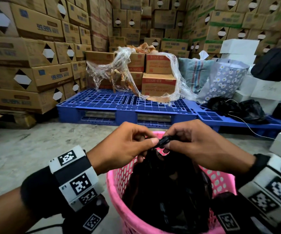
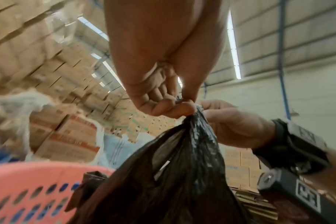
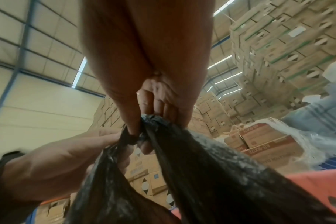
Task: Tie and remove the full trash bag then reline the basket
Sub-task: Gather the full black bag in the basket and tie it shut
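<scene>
Both hands are working the knot right now — the left hand (image 1: pixel 128 146) and right hand (image 1: pixel 193 146) are each pinching the twisted neck of the black trash bag (image 1: pixel 168 188), which is sitting inside the pink basket (image 1: pixel 119 188). I'd be pulling the two ends apart evenly, keeping the twist tight — otherwise the knot's probably slipping when lifted.

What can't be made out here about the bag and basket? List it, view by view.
- Head view: the trash bag contents, hidden by its opaque black plastic.
- Head view: the pink basket base, cut off by the bottom edge.
- Wrist views: whether the knot is finished; the left hand and right hand fingers cover it.
</scene>
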Tool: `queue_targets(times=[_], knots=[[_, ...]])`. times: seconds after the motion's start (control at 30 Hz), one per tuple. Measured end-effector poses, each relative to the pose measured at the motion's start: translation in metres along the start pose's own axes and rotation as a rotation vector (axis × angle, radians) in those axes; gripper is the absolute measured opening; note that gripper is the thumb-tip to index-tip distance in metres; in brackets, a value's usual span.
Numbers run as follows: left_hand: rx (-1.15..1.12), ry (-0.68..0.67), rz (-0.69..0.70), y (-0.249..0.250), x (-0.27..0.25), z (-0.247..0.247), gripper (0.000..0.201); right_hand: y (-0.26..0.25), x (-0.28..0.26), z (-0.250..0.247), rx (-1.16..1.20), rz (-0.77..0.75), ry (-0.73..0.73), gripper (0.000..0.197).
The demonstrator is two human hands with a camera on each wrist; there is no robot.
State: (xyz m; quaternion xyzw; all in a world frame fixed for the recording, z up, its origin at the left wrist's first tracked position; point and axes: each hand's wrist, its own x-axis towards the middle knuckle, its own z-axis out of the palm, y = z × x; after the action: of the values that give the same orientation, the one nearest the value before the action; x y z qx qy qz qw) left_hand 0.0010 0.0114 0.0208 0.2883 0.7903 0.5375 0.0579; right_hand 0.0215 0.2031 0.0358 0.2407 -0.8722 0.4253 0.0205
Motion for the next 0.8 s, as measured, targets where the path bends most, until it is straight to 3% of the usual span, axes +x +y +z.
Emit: queue_targets(times=[0.13, 0.27, 0.37, 0.43, 0.57, 0.7, 0.8], knots=[[0.045, -0.033, 0.069, 0.003, -0.001, -0.004, 0.019, 0.0, 0.001, -0.001, 0.061, 0.08, 0.008, 0.008], [-0.037, -0.136, -0.025, -0.001, 0.001, -0.009, 0.025, 0.001, 0.003, 0.001, -0.2, -0.009, 0.055, 0.008], [-0.137, -0.232, -0.09, -0.004, 0.001, -0.009, 0.021, -0.001, 0.001, 0.001, -0.289, -0.071, 0.187, 0.009], [-0.201, -0.203, -0.126, -0.005, 0.002, -0.009, 0.018, -0.001, -0.003, 0.001, -0.21, -0.057, 0.218, 0.02], [-0.239, -0.133, -0.14, -0.007, 0.004, -0.007, 0.021, -0.01, -0.011, 0.007, 0.088, 0.012, 0.081, 0.025], [-0.241, -0.135, -0.11, -0.006, 0.005, -0.002, 0.017, -0.007, -0.01, 0.018, 0.103, -0.021, 0.131, 0.011], [-0.11, -0.071, -0.012, -0.008, 0.003, -0.003, 0.017, -0.002, -0.009, 0.01, 0.155, 0.029, 0.117, 0.006]])
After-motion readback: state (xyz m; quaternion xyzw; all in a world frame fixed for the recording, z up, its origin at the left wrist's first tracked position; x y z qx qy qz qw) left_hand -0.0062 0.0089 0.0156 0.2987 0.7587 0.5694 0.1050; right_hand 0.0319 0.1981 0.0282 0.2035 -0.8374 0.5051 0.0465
